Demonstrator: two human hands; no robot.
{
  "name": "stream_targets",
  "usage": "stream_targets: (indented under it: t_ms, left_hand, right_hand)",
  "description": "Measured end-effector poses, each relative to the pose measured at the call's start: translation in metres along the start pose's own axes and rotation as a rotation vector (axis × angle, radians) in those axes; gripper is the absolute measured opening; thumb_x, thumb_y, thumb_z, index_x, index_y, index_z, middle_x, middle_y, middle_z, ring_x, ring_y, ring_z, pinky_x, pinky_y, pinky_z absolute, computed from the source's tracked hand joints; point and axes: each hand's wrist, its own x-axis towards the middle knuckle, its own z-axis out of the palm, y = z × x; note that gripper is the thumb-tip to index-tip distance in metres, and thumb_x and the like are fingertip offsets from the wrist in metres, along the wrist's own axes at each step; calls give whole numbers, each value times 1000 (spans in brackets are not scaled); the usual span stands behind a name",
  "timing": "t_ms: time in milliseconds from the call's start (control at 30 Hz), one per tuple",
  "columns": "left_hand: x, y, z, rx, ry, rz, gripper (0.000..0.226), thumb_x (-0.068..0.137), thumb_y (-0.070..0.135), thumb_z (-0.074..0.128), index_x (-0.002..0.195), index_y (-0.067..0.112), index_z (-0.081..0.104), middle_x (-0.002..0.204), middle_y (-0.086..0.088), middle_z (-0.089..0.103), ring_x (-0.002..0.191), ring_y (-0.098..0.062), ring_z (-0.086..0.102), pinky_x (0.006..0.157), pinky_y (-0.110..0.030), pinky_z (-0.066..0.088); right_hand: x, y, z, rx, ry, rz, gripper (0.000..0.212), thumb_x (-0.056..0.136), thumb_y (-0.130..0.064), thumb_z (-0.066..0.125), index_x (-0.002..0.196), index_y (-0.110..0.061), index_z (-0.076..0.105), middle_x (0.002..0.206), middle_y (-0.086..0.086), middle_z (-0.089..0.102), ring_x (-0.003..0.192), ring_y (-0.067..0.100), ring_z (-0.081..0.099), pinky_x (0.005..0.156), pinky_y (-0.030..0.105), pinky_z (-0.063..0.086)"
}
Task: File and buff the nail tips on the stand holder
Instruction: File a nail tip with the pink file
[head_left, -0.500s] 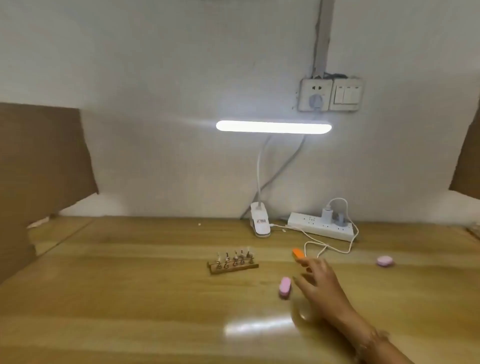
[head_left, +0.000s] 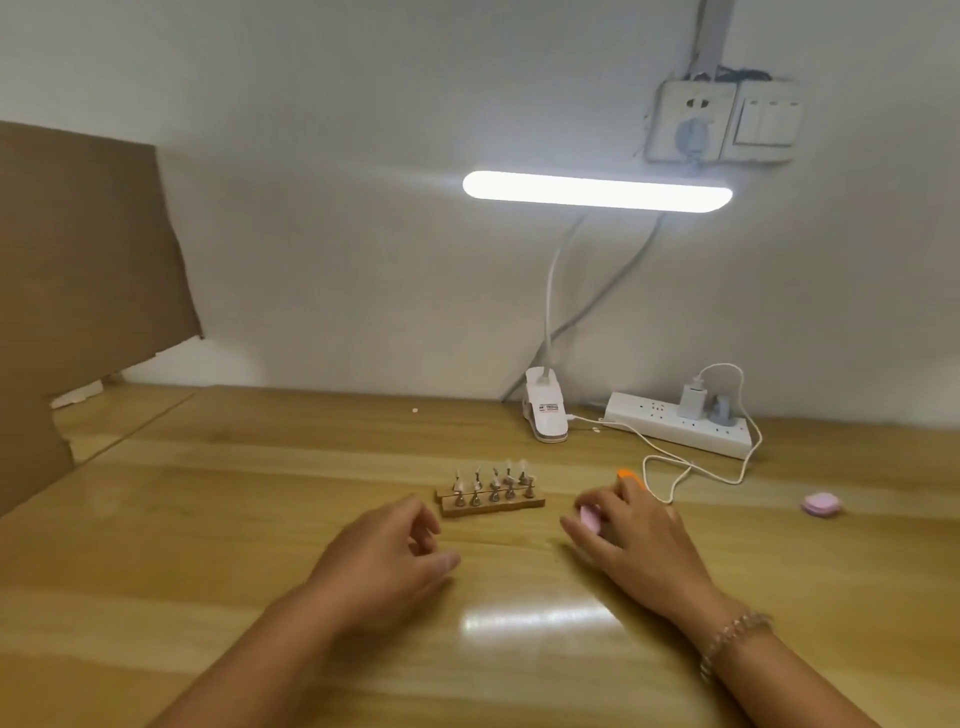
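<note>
The right hand (head_left: 639, 543) pinches a little pink buffer (head_left: 590, 519) near the wooden stand holder (head_left: 491, 503), and the left hand (head_left: 384, 556) has loose, empty fingers.

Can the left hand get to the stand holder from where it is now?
Probably yes. The left hand holds nothing and sits just left of the stand holder, with only bare table between. The right hand, gripping the pink buffer, is on the other side.

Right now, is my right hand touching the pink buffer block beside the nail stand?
Touching. The head view shows the right hand with its fingers curled round the pink buffer block, and no gap shows between them.
</note>
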Motion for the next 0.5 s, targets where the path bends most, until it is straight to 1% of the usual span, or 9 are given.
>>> stream_targets:
  t_ms: [67,133,167,233,267,333,400,467,500]
  left_hand:
    - [20,1,17,117,39,-34,28,82,55,69,96,37,53,96,19,56,84,2,54,66,-21,42]
    - [36,6,31,104,98,4,28,79,57,68,90,37,52,92,19,55,82,4,53,64,-21,40]
    - [41,8,36,100,129,-5,29,78,57,68,86,36,50,88,18,56,80,4,52,63,-21,39]
    - [48,7,39,87,212,-29,35,77,55,70,79,31,44,83,15,56,75,2,50,59,-22,36]
    - [49,6,38,88,255,-41,39,77,55,70,77,30,41,81,13,56,72,1,49,57,-22,34]
    - [50,0,34,93,307,-77,44,75,58,71,74,29,38,77,12,55,69,-1,47,54,-23,30]
    - [50,-8,30,84,324,-118,46,73,61,73,75,29,40,77,12,55,69,-3,49,54,-24,30]
    - [51,-12,28,77,331,-115,44,72,60,74,77,31,42,81,15,55,73,-1,51,55,-23,32]
    - [52,-13,29,82,328,-101,41,73,60,74,79,33,43,85,17,55,76,1,52,56,-22,33]
  right_hand:
    - [-2,4,2,-18,3,-21,29,92,-57,52,102,-30,58,98,-11,48,95,11,54,82,30,41]
    - [0,8,-1,82,26,66,36,89,-62,50,91,-26,52,91,-10,52,82,12,55,71,30,41]
    - [1,9,-1,146,50,111,41,87,-66,46,86,-25,49,84,-8,55,75,13,55,67,31,41]
    - [4,9,-2,201,77,161,49,83,-72,38,81,-23,46,72,-6,56,68,15,55,61,33,40]
    - [4,9,-1,213,82,173,50,83,-72,36,80,-23,45,69,-6,57,66,16,55,60,33,40]
    - [6,10,0,241,100,192,40,90,-62,41,82,-23,45,67,-5,59,65,17,57,62,35,42]
    - [11,10,3,305,93,228,22,95,-45,49,87,-24,46,73,-3,61,70,17,59,67,37,44]
    - [15,10,5,330,64,252,6,95,-29,51,93,-26,46,78,-4,62,74,14,59,68,35,44]
    - [16,10,7,327,50,248,7,94,-24,51,93,-27,45,77,-5,61,74,12,59,67,34,43]
